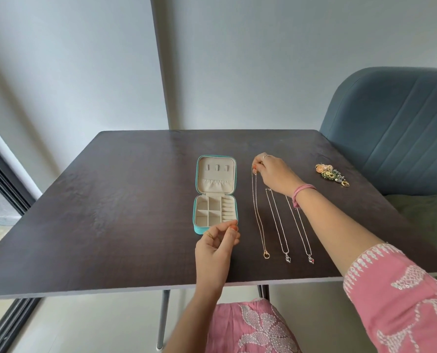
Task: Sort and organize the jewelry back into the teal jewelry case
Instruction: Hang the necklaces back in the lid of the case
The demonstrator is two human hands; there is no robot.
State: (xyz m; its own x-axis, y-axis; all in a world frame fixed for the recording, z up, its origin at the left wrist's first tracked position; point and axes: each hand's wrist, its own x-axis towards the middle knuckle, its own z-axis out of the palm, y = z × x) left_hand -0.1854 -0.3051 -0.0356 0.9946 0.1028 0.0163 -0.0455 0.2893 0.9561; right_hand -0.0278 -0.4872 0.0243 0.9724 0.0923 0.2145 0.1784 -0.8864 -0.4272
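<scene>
On the dark counter (110,200), the teal jewelry case (215,194) lay open just left of three necklaces stretched out side by side. The right hand (273,174) had reached to the far end of the leftmost, gold necklace (259,215), its thumb and fingertips pinching the chain near the clasp, while the silver necklace with the heart pendant (278,222) and the necklace with the red pendant (299,225) lay untouched beside it, their far ends under the wrist. The left hand (216,247) hovered at the near right corner of the case with its fingers loosely curled; whether it held anything small could not be told.

The step in hand looked like the first necklace being picked up for stowing. The next move would probably call for lifting the chain without tangling it and carrying it to the lid, where three small hook tabs sat above a gathered pocket. Both lid and the divided tray, with its square compartments and ring rolls, appeared empty. A small pile of earrings and rings (333,175) waited well apart at the far right.
</scene>
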